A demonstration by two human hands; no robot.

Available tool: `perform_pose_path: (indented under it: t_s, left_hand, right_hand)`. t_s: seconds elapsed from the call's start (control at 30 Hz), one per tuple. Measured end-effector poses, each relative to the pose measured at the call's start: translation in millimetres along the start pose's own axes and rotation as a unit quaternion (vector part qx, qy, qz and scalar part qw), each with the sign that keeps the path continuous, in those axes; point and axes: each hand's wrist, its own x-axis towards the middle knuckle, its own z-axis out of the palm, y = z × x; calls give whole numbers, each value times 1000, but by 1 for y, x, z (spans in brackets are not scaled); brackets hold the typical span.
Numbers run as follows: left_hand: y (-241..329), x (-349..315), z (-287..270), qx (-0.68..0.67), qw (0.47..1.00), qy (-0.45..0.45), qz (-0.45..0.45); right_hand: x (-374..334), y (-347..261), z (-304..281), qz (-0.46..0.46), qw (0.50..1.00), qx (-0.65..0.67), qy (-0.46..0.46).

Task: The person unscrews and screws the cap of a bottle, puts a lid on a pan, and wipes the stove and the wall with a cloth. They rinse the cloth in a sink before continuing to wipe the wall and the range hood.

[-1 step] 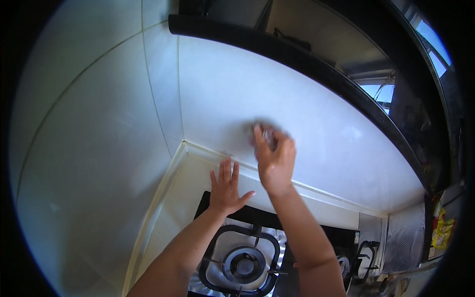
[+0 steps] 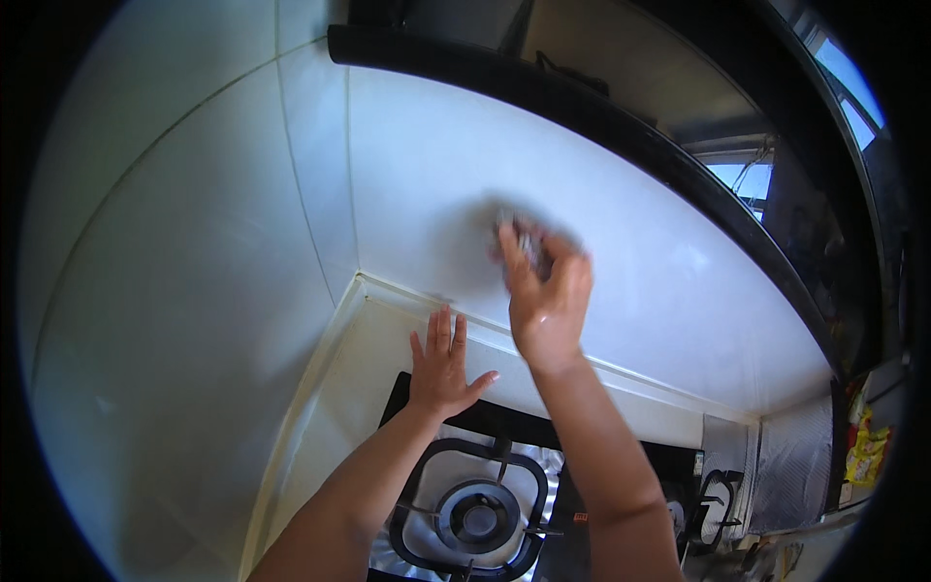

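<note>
A crumpled reddish-and-white cloth [image 2: 526, 242] is bunched in my right hand [image 2: 551, 301], whose fingers are curled round it. Motion blurs the cloth, and the hand covers part of it. It is against the white back wall [image 2: 427, 184], above the counter's raised edge. My left hand [image 2: 444, 364] lies flat with its fingers spread, holding nothing. Its palm rests on the pale counter [image 2: 373, 339] at the back edge of the gas stove [image 2: 504, 422], with the fingertips near the foot of the wall.
Below my hands is a burner [image 2: 478, 519] under a black pan support [image 2: 543, 485]. A dark range hood [image 2: 582, 107] overhangs the back wall. Large pale tiles [image 2: 175, 291] cover the left wall. Silvery foil sheeting [image 2: 790, 475] and a yellow packet [image 2: 866, 456] are at the right.
My right hand has moved slightly up and to the right along the wall with the cloth. The left hand has stayed almost in place.
</note>
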Motion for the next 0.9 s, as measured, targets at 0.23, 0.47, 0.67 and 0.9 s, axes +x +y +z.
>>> perform_pose_path:
  t_s: [0.23, 0.47, 0.67, 0.9]
  left_hand:
    - [-9, -3, 7, 4, 1000, 16, -21]
    - [2, 2, 3, 33, 999, -28, -10]
    - [-4, 1, 3, 42, 999, -26, -6]
    - [2, 1, -1, 54, 998, -31, -8]
  right_hand:
    - [25, 7, 28, -128, 982, -140, -4]
    - [-149, 69, 37, -250, 942, -127, -185]
    - [-73, 77, -21, -194, 940, -241, -146]
    - [-72, 60, -9, -72, 977, -187, -76]
